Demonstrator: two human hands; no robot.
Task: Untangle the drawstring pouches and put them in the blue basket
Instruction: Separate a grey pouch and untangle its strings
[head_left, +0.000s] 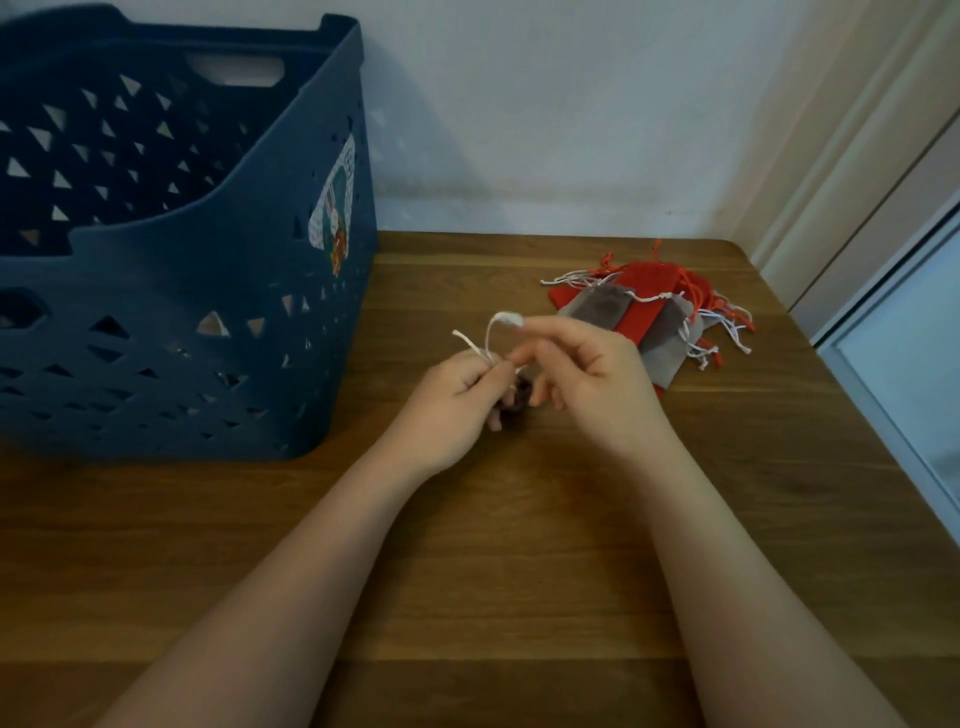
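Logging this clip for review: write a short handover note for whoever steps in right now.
Left hand: grips a dark pouch, mostly hidden, at its neck.
Right hand: fingers pinch the white drawstring, pulling its loop up.
Pile of red and grey pouches: on the table to the right, cords still tangled.
Blue basket: far left on the table; contents cannot be made out.
Left: free this cord, put the pouch in the basket, then work through the pile.

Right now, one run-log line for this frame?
left hand: holds dark pouch | right hand: pinches white drawstring | pile of pouches: on table | blue basket: contents unclear
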